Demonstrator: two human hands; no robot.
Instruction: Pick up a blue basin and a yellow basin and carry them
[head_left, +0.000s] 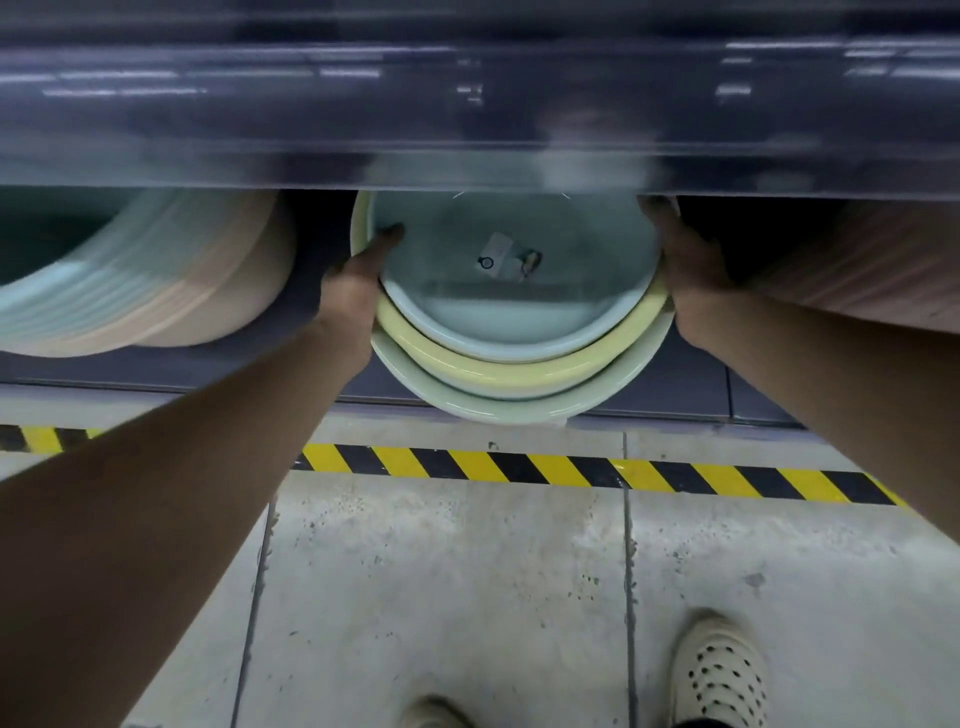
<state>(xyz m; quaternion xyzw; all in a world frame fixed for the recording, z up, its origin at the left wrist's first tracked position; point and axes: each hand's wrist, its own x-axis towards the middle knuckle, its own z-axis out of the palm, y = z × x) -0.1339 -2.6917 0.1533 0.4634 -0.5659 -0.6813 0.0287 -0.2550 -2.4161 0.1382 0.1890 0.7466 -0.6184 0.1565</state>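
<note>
A blue basin (514, 296) with a paper label inside is nested in a yellow basin (498, 366), which sits in a pale green basin (519, 402). The stack rests on a low dark shelf (675, 384) and juts over its front edge. My left hand (358, 280) grips the stack's left rim, thumb hooked over the blue basin's edge. At the right rim my right hand (685, 265) holds the stack, its fingers hidden behind the basins. The basins' far side is hidden by the shelf board above.
A sideways stack of pale blue and peach basins (156, 280) lies to the left on the same shelf. A dark shelf board (467, 114) overhangs above. Yellow-black hazard tape (571, 470) runs along the concrete floor. My shoes (719, 670) stand at the bottom right.
</note>
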